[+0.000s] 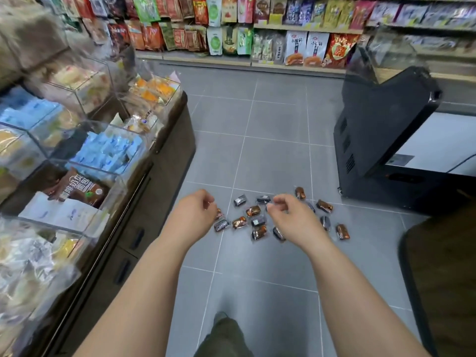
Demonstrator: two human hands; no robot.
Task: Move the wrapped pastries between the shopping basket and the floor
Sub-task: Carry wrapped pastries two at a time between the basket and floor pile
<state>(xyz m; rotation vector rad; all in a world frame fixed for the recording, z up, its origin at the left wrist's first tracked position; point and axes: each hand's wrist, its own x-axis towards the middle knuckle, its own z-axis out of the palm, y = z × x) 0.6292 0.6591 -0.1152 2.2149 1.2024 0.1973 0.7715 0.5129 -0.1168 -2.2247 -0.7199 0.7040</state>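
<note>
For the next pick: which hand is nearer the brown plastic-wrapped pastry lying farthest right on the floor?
Right. The right hand is just left of the brown plastic-wrapped pastry; the left hand, farther left.

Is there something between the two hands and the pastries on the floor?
Nothing visible does. The left hand and the right hand hang above the pastries, which lie scattered on the floor. The basket is not in view, so the way to it cannot be judged.

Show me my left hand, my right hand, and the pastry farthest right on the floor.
Left hand [198, 215], head view, back of the hand.
Right hand [291, 215], head view, back of the hand.
Rightmost pastry [342, 231], head view, middle of the wrapper.
</note>
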